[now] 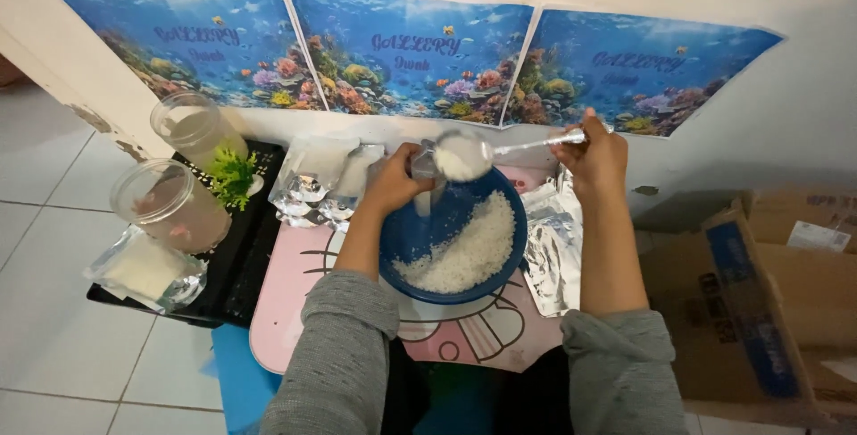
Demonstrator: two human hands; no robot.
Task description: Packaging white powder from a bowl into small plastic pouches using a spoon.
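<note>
A person in grey sleeves is working over a blue bowl [406, 247] half filled with white grains [469, 252], seen from above. The right hand [596, 160], just beyond the bowl's far right rim, is clenching the handle of a metal spoon [500, 151], whose heaped scoop of white grains is hovering above the bowl's far edge. The left hand [393, 180], at the bowl's far left rim, is gripping a small silver pouch [427, 167] held upright right beside the loaded spoon; whether spoon and pouch are touching cannot be told.

The bowl is sitting on a pink cartoon-printed table [295, 301]. More silver foil pouches [317, 187] are lying beyond the bowl to its left, and another flat foil pouch [549, 261] is lying just right of it. Further left of the bowl, a black tray [241, 265] is bearing two clear plastic jars [170, 203], a sprig of green plastic plant [234, 176] and one filled, sealed pouch [147, 270] at its near corner. Behind the bowl, three underwater reef posters [411, 55] are hanging on the white wall. Well to the right of the bowl, brown cardboard boxes [777, 301] are standing on the tiled floor.
</note>
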